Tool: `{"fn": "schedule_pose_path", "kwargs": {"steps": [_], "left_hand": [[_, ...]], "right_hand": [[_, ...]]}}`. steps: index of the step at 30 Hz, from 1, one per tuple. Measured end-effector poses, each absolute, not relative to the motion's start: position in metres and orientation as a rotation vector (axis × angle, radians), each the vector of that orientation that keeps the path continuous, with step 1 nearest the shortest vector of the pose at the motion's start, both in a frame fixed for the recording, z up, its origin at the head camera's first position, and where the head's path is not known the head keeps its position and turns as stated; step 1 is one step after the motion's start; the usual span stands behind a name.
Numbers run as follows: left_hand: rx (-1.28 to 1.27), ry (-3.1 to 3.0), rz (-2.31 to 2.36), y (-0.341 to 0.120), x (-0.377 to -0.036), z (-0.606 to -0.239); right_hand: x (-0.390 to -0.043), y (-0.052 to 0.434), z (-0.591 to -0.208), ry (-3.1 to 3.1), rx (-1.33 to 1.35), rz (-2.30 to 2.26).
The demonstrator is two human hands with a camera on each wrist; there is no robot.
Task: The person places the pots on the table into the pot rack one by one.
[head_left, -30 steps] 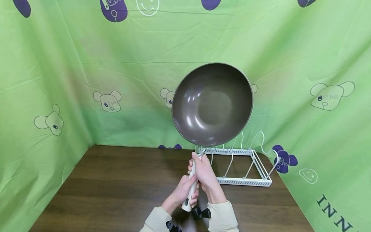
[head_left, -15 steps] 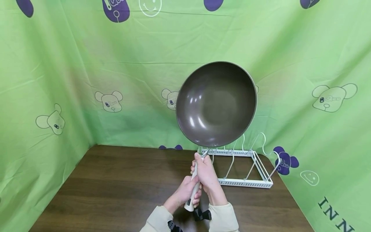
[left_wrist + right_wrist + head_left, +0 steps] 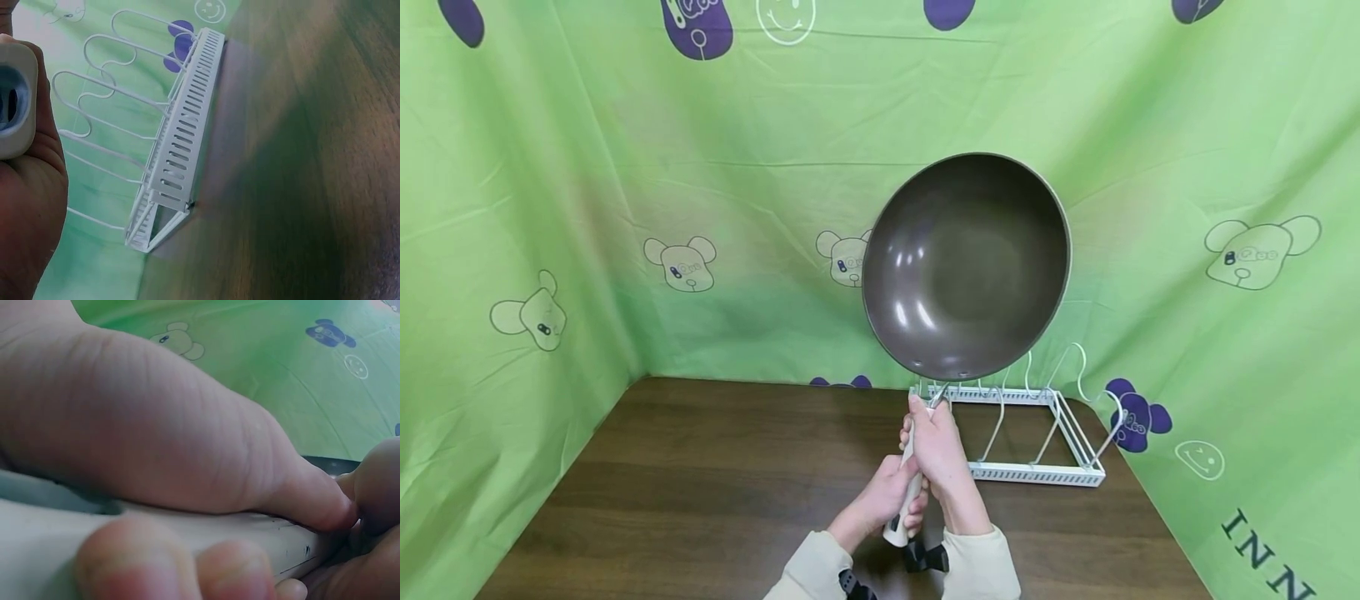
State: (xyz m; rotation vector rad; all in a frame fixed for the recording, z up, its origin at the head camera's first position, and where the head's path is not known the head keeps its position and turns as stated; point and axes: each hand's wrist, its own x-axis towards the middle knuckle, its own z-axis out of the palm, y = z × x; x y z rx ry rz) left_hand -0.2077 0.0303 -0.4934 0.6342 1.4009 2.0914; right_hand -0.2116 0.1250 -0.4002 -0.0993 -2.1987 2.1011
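A dark grey wok (image 3: 967, 265) is held up above the table, its bowl facing me and tilted to the right. Its cream handle (image 3: 907, 502) runs down into both hands. My right hand (image 3: 937, 448) grips the upper part of the handle, just below the metal neck. My left hand (image 3: 886, 498) grips the lower end. In the left wrist view the handle's butt end (image 3: 11, 106) shows against my left palm (image 3: 31, 206). In the right wrist view my right hand (image 3: 162, 444) fills the frame, wrapped round the handle (image 3: 187, 540).
A white wire pan rack (image 3: 1037, 433) stands on the dark wooden table (image 3: 700, 483) at the back right, just behind the wok, and shows close up in the left wrist view as the rack (image 3: 181, 144). Green printed cloth (image 3: 625, 208) walls in three sides.
The wok has shifted slightly right and up, and both hands have moved a little right with it. The grip on the handle is unchanged.
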Motion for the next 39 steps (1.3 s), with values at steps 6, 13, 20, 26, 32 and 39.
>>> {"fn": "schedule_pose_path", "kwargs": {"steps": [6, 13, 20, 26, 32, 39], "left_hand": [[0.628, 1.415, 2.077, 0.034, -0.207, -0.492], [0.641, 1.425, 2.062, 0.039, -0.205, -0.49], [0.632, 1.435, 2.044, 0.045, -0.205, -0.489], [0.645, 1.445, 2.027, 0.049, -0.207, -0.487], [0.634, 1.427, 2.01, 0.053, -0.206, -0.488], [0.649, 1.39, 2.02, 0.057, -0.204, -0.489]], "right_hand": [[-0.208, 0.127, -0.397, -2.2, -0.137, 2.063], [-0.204, 0.13, -0.395, -2.225, -0.179, 1.964], [-0.201, 0.135, -0.396, -2.32, -0.243, 1.766], [-0.199, 0.139, -0.393, -2.393, -0.237, 1.592], [-0.198, 0.143, -0.393, -2.435, -0.244, 1.445], [-0.194, 0.146, -0.39, -2.441, -0.251, 1.385]]}}
